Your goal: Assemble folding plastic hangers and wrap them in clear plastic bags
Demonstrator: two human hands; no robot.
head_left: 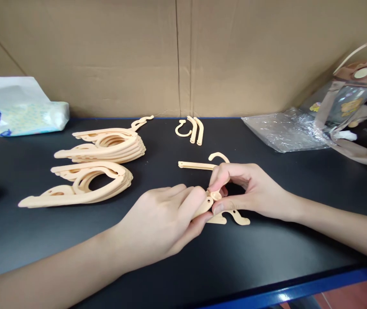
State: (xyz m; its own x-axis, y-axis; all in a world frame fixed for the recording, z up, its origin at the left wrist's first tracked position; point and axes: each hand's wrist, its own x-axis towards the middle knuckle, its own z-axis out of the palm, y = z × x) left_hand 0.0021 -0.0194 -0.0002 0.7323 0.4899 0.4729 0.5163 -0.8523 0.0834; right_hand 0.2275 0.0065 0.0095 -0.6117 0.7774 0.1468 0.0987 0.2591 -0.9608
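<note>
Both hands meet at the middle of a black table. My left hand is closed around a beige plastic hanger piece, gripping it from the left. My right hand pinches the same piece at its joint with thumb and forefinger. A beige arm with a hook sticks out behind my right hand, and another curved end lies under it. Two stacks of assembled beige hangers lie to the left.
Loose beige hook pieces lie near the back edge. A tissue pack sits at the back left. Clear plastic wrapping and a bag with a cartoon print lie at the right. A cardboard wall stands behind. The table's front edge is blue.
</note>
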